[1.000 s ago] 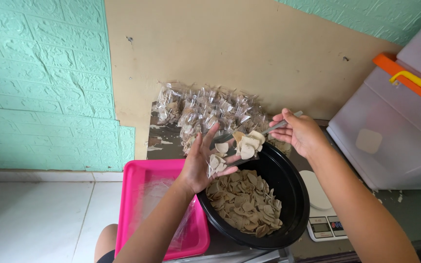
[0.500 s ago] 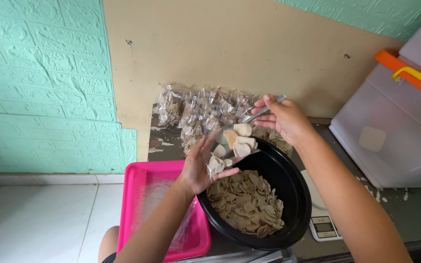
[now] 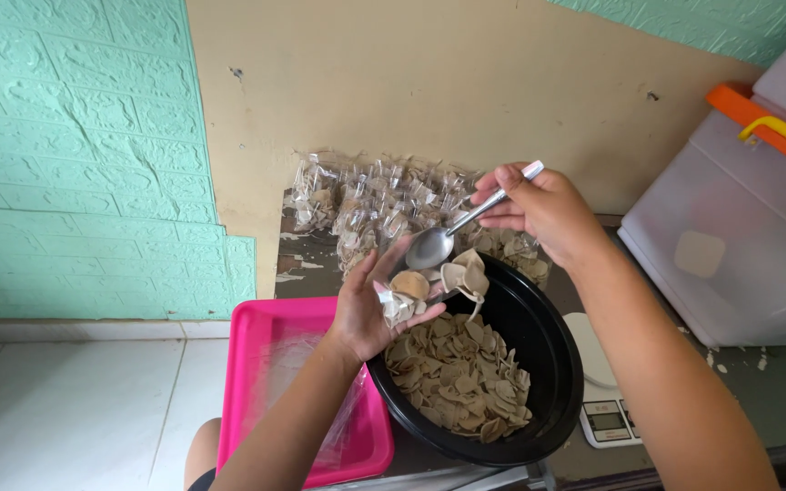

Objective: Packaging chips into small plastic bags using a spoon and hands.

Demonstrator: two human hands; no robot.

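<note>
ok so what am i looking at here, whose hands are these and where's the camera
The camera sits on a person's head and looks down at their own two bare hands. The left hand holds open a small clear bag with a few pale chips inside. The right hand holds a metal spoon tipped over that bag. Below is a black bowl of the same chips. Beside it lie a pink tray, a kitchen scale and a pile of filled bags.
</note>
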